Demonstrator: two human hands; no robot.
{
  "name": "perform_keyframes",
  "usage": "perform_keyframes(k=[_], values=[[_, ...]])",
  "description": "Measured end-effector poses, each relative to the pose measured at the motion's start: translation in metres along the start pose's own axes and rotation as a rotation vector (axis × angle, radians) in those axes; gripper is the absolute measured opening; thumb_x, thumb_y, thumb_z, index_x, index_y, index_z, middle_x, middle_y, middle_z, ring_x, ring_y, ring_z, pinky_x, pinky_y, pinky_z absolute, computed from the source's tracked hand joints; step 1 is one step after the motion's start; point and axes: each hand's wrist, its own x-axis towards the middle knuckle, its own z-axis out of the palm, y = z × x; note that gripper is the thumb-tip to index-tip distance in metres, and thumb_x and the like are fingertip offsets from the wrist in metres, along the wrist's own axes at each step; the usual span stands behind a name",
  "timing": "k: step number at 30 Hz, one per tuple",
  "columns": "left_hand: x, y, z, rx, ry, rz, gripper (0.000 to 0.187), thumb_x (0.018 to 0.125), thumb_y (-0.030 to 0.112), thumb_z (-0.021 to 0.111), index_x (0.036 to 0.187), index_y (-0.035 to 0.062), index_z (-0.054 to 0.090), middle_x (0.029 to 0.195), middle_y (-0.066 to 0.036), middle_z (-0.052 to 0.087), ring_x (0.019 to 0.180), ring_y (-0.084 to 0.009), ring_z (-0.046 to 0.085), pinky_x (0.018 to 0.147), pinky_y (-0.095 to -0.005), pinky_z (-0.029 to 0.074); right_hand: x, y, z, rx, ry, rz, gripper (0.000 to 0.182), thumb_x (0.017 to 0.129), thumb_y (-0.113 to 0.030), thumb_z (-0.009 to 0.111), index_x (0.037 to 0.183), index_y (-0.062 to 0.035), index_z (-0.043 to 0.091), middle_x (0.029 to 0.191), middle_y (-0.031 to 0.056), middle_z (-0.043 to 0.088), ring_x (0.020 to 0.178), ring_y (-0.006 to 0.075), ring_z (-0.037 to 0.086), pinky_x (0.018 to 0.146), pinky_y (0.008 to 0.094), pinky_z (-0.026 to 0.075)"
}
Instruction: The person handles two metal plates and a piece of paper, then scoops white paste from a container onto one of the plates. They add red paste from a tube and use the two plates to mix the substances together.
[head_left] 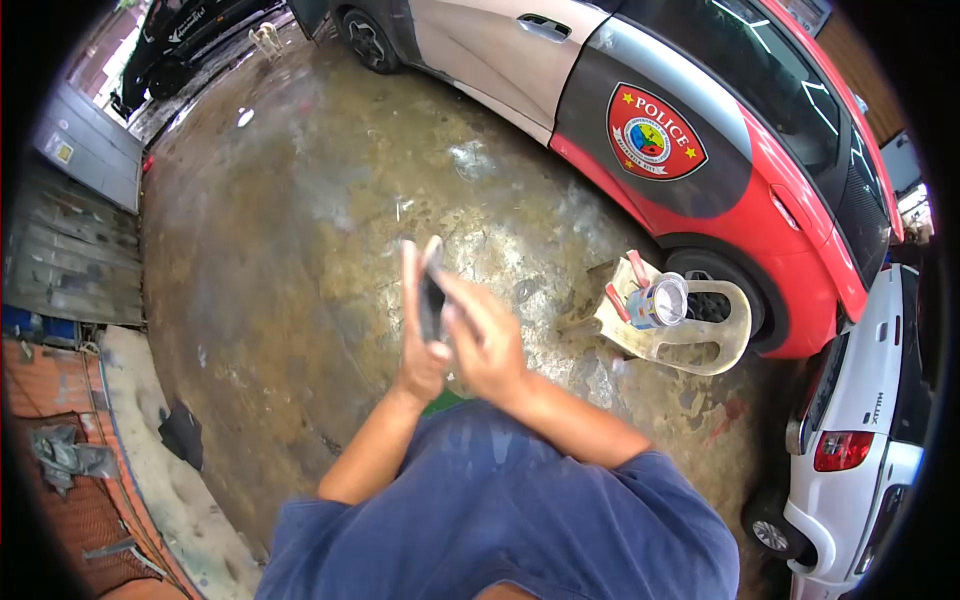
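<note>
The police-marked car point(700, 130) stands beyond the plastic chair point(700, 345), which bears a can point(660, 302). The left hand point(415, 340) and right hand point(490, 340) are close together, palms facing, the dark flat object point(432, 303) between them. Blur and fingers partly hide it; which hand grips it, one cannot tell.

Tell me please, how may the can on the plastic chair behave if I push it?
The can would probably slide or tip first, since it seems upright on the chair. Once fallen, its round side could let it roll.
</note>
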Motion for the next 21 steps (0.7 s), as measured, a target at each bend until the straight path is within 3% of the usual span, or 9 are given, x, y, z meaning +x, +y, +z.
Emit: perform_keyframes(k=[3,6,8,10,14,18,21], values=[[0.009,0.013,0.003,-0.068,0.097,-0.091,0.129,0.080,0.080,0.059,0.158,-0.0018,-0.002,0.163,-0.020,0.021,0.152,-0.0283,0.019,0.123,-0.0431,0.014,-0.007,-0.002,0.002,0.029,-0.068,-0.077,0.033,0.090,0.004,0.061,0.122,0.0041,0.065,0.116,0.0240,0.068,0.108,0.0346,0.068,0.093,0.0388,0.053],[-0.009,-0.007,0.012,0.080,-0.048,-0.015,0.128,0.081,0.080,0.057,0.158,-0.0030,-0.005,0.164,-0.022,0.016,0.152,-0.0290,0.016,0.123,-0.0418,0.010,0.024,0.022,-0.007,0.094,0.097,0.197,0.032,0.087,0.000,0.066,0.119,-0.0006,0.067,0.118,0.0208,0.068,0.112,0.0353,0.066,0.097,0.0424,0.052],[0.004,-0.011,0.009,-0.014,-0.014,0.078,0.127,0.081,0.081,0.055,0.159,-0.0010,-0.003,0.163,-0.021,0.019,0.152,-0.0292,0.019,0.123,-0.0430,0.013,0.006,0.003,-0.005,0.036,0.024,0.038,0.030,0.088,0.000,0.064,0.118,0.0008,0.067,0.117,0.0212,0.068,0.109,0.0359,0.066,0.095,0.0416,0.052],[0.014,-0.001,-0.001,-0.118,0.071,-0.075,0.133,0.078,0.084,0.056,0.158,-0.0040,-0.003,0.164,-0.023,0.014,0.153,-0.0312,0.014,0.123,-0.0430,0.009,-0.002,-0.015,-0.003,0.017,-0.079,-0.075,0.029,0.090,-0.001,0.062,0.118,0.0016,0.066,0.117,0.0215,0.068,0.107,0.0365,0.067,0.092,0.0404,0.053],[0.004,-0.012,0.015,-0.054,0.031,-0.022,0.126,0.081,0.082,0.055,0.159,0.0004,-0.002,0.163,-0.020,0.022,0.151,-0.0288,0.022,0.123,-0.0448,0.016,0.024,0.018,-0.013,0.073,0.076,0.133,0.033,0.089,0.004,0.061,0.122,0.0060,0.064,0.118,0.0221,0.067,0.112,0.0337,0.066,0.094,0.0381,0.052],[0.024,-0.003,0.000,-0.157,0.058,-0.081,0.127,0.081,0.081,0.056,0.159,0.0013,-0.003,0.164,-0.020,0.020,0.151,-0.0287,0.022,0.123,-0.0446,0.017,-0.005,-0.015,-0.007,-0.021,-0.099,-0.073,0.029,0.092,0.003,0.058,0.120,0.0068,0.064,0.117,0.0221,0.067,0.105,0.0327,0.068,0.091,0.0375,0.053],[0.012,-0.004,0.025,-0.117,0.050,-0.026,0.125,0.082,0.080,0.056,0.159,0.0013,-0.004,0.163,-0.021,0.022,0.150,-0.0291,0.023,0.123,-0.0441,0.016,0.017,0.020,-0.013,-0.003,0.086,0.038,0.033,0.087,0.000,0.066,0.120,0.0020,0.066,0.119,0.0218,0.067,0.111,0.0360,0.066,0.096,0.0424,0.052]])
